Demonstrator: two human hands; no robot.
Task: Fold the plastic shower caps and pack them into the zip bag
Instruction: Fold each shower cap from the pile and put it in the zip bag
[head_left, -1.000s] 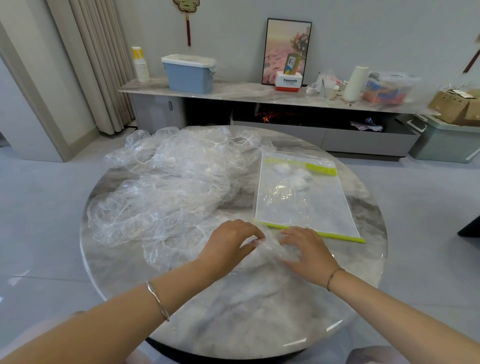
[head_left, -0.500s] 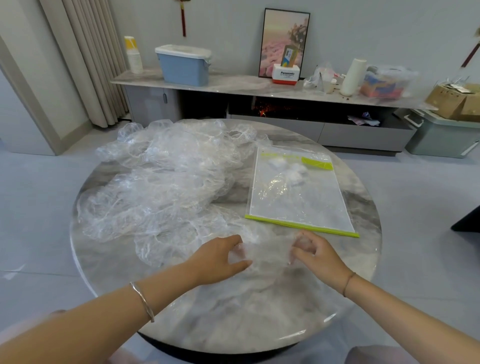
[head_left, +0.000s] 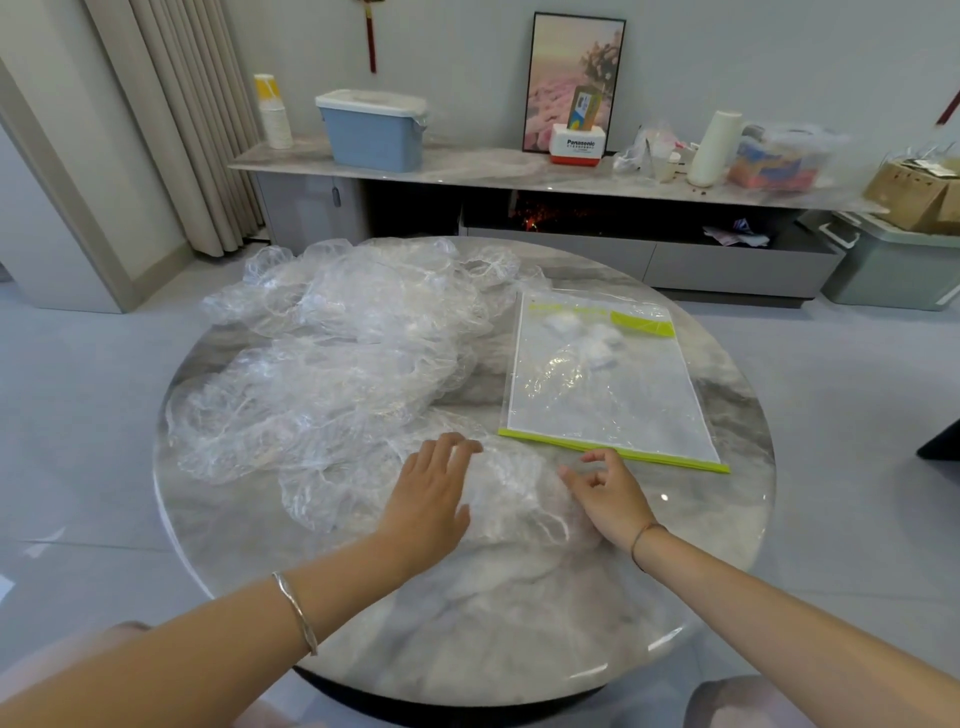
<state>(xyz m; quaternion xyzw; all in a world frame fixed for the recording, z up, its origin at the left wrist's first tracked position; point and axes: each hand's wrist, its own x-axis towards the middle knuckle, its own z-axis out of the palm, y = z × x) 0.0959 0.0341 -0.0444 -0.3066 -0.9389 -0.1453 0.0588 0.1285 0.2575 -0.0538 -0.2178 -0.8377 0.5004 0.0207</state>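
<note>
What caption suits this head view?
Left hand presses a shower cap, right hand pinches it, beside the zip bag.

Shower caps (head_left: 337, 374): thin clear crinkled plastic, glossy. Zip bag (head_left: 602, 384): smooth clear plastic, lime-green edging. Table (head_left: 467, 623): polished grey marble-look top, reflective. Bangle (head_left: 296, 610): shiny metal.

I face a console (head_left: 467, 166) against the grey wall (head_left: 467, 52); curtains (head_left: 176, 130) hang left of it, and a picture (head_left: 561, 67) leans on it.
</note>
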